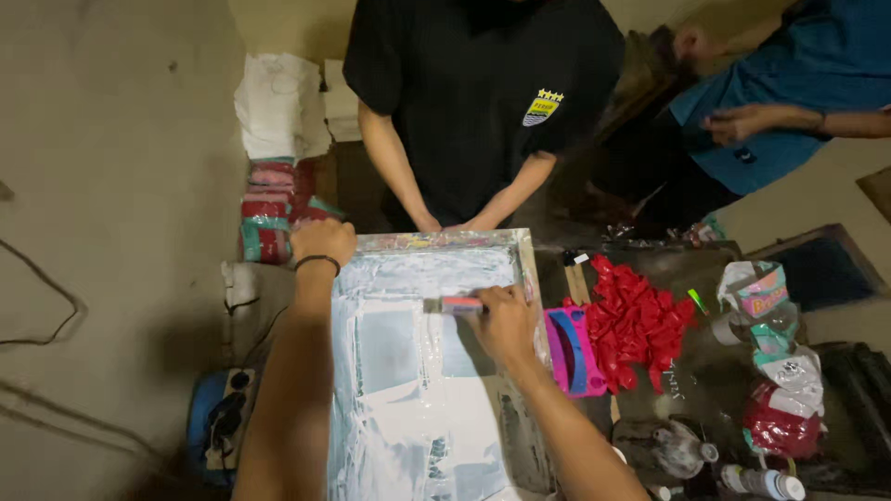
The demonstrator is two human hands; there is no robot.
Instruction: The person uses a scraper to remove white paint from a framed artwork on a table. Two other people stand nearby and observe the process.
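A screen-printing frame (527, 269) smeared with white ink lies flat in front of me. My left hand (322, 241), with a dark band at the wrist, grips the frame's far left corner. My right hand (504, 320) holds a small scraper (452, 304) with a reddish handle and presses it on the white mesh near the frame's right side. A person in a black shirt stands opposite, both hands (453, 224) resting on the frame's far edge.
A crumpled red plastic heap (636, 320) and a pink and blue tool (571, 353) lie right of the frame. Bottles (761, 481) and plastic bags (770, 315) crowd the right side. Folded cloth stacks (274, 199) sit far left. Another person in blue sits at top right.
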